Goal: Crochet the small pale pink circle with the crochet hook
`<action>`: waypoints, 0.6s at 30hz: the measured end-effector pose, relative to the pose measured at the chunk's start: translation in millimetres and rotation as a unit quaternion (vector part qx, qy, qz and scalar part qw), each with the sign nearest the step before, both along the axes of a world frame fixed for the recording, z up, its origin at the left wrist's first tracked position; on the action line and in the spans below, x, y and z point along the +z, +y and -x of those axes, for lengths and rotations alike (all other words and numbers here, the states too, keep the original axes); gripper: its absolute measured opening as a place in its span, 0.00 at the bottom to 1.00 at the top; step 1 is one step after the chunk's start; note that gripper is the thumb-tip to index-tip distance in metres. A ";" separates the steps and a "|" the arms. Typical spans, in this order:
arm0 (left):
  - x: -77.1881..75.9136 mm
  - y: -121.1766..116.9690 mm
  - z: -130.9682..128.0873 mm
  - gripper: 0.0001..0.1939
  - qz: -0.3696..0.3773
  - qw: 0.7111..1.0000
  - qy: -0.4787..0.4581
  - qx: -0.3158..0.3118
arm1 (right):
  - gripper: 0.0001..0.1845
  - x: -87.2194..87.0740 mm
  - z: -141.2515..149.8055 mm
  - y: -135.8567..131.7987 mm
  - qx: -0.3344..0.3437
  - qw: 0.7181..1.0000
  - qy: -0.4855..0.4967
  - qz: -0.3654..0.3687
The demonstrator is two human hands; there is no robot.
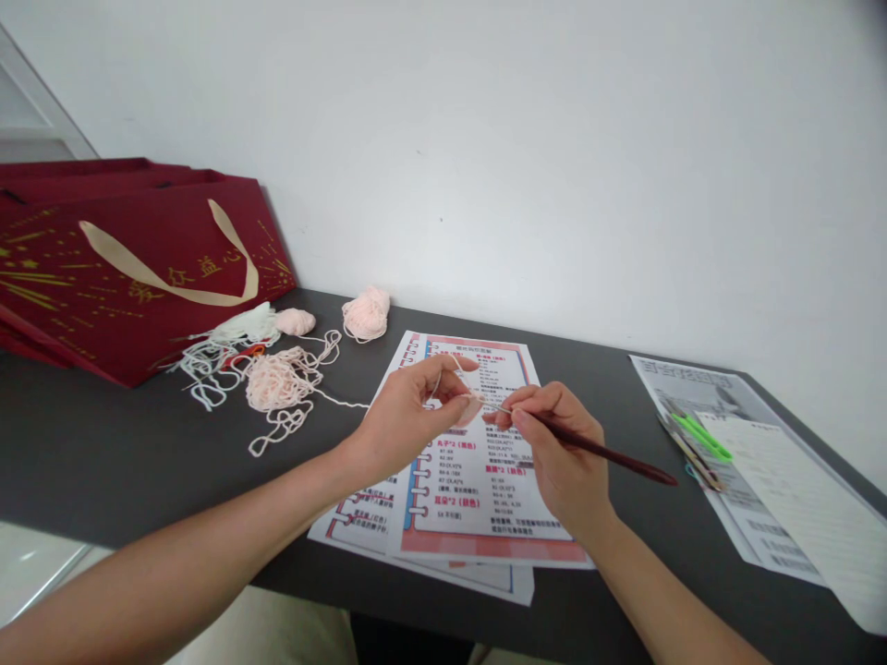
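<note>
My right hand (565, 448) grips a crochet hook (610, 453) by its dark wooden handle, its thin metal end pointing left. At that tip, my left hand (419, 406) pinches a small pale pink crochet piece (469, 409) between thumb and fingers. A strand of yarn (458, 368) loops over the left fingers and runs down to the hook. Further left, a loose tangle of pale pink yarn (277, 379) lies on the table, with a strand leading toward my left hand. Printed pattern sheets (478, 545) lie beneath both hands.
A large red paper bag (131, 268) stands at the back left. Near it are white yarn strands (242, 328), a small pink yarn bundle (296, 321) and a pink yarn ball (367, 314). Green-handled snips (703, 436) rest on papers (796, 499) at right. A wall bounds the dark table (166, 462).
</note>
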State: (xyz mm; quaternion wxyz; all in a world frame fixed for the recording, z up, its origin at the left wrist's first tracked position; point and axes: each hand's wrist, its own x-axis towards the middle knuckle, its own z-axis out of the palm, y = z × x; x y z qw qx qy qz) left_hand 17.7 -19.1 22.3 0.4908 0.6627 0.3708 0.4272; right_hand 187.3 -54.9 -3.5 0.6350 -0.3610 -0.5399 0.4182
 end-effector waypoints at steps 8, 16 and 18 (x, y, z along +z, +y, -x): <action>-6.6 -3.6 -1.1 0.14 -0.032 0.998 0.035 0.042 | 0.09 -1.0 3.4 -10.1 -0.053 0.978 -0.176 -0.097; -6.3 -5.8 -4.5 0.18 0.044 0.998 -0.027 0.043 | 0.19 -7.1 4.9 -9.5 -0.062 0.931 -0.273 -0.233; -4.0 -5.3 -5.9 0.21 0.123 0.989 -0.074 0.014 | 0.19 -9.0 4.5 -6.2 -0.049 0.923 -0.284 -0.256</action>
